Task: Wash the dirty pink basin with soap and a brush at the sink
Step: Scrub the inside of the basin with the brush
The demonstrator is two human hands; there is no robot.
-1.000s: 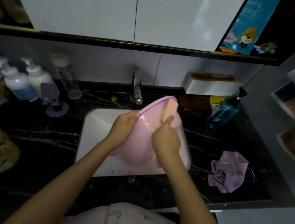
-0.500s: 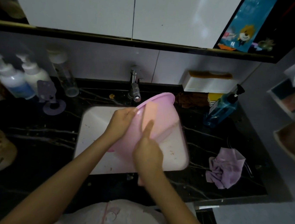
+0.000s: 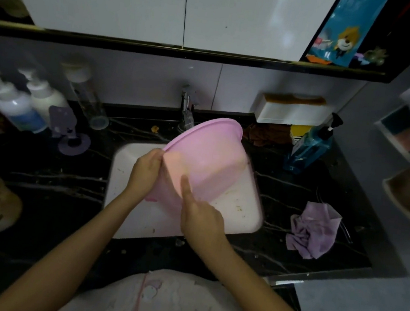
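Pink basin (image 3: 206,160) tipped on edge over the sink (image 3: 130,172) w/ its outside toward the person — prob. so runoff drains. Left hand (image 3: 146,171) grips its rim; right hand (image 3: 199,216) rubs the wall, forefinger out, no brush visible.

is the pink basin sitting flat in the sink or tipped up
Tipped up: the pink basin is tilted over the sink, its rim gripped by the left hand.

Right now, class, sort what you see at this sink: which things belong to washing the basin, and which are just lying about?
Belonging to the job:
pink basin
left hand gripping its rim
right hand against its outside
white sink
tap
blue soap pump bottle

Just lying about:
crumpled lilac cloth
two white pump bottles
clear bottle
purple holder
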